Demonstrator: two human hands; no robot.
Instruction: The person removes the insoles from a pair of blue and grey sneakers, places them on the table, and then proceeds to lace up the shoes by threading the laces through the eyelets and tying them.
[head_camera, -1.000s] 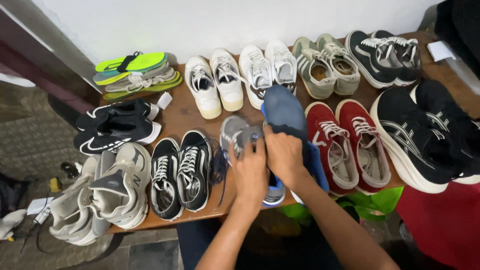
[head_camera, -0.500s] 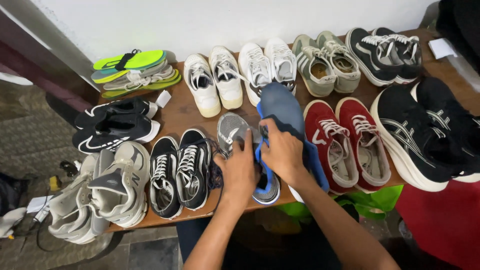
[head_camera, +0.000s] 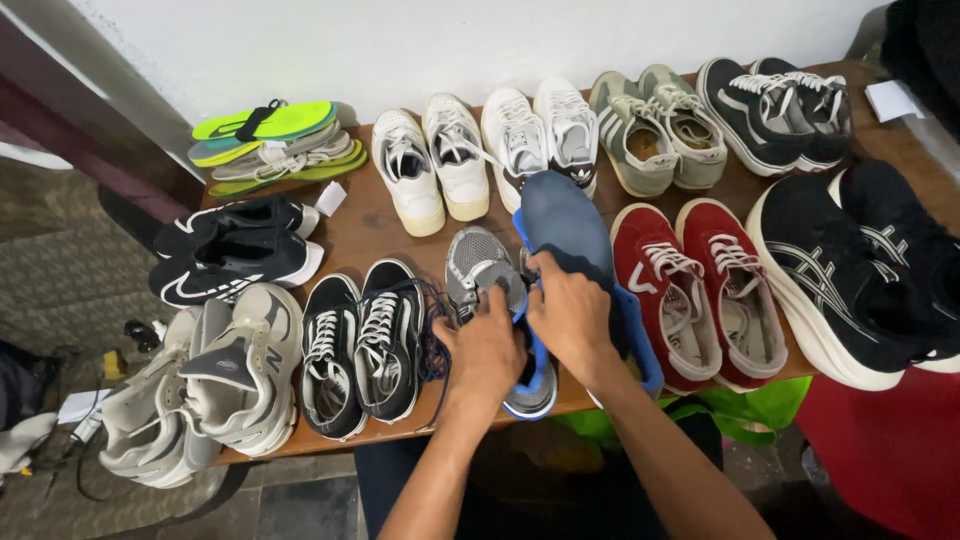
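Head view: a grey mesh running shoe with a blue sole edge (head_camera: 490, 285) lies at the front middle of the brown wooden worktop (head_camera: 355, 225), and both hands are on it. The left hand (head_camera: 487, 350) is closed over its middle, grip curled around the upper or laces. The right hand (head_camera: 572, 312) pinches at the same spot and also presses on a blue insole-shaped piece (head_camera: 560, 225) that stands tilted beside the shoe; what exactly the fingers pinch I cannot tell. Dark blue laces (head_camera: 432, 345) trail loose to the left.

This looks like work on the shoe's lacing or insole, about midway; the next move probably calls for steadying the shoe with one hand while the other pulls or seats the part.

Outward, counted as pairs:
- black low sneakers with white laces (head_camera: 362, 350), one pair
- red canvas sneakers (head_camera: 695, 290), one pair
- white sneakers (head_camera: 430, 170), two pairs
- olive suede (head_camera: 655, 125), one pair
- beige chunky trainers (head_camera: 200, 385), one pair
- black pairs, four
- neon yellow-green insoles stacked (head_camera: 265, 125).
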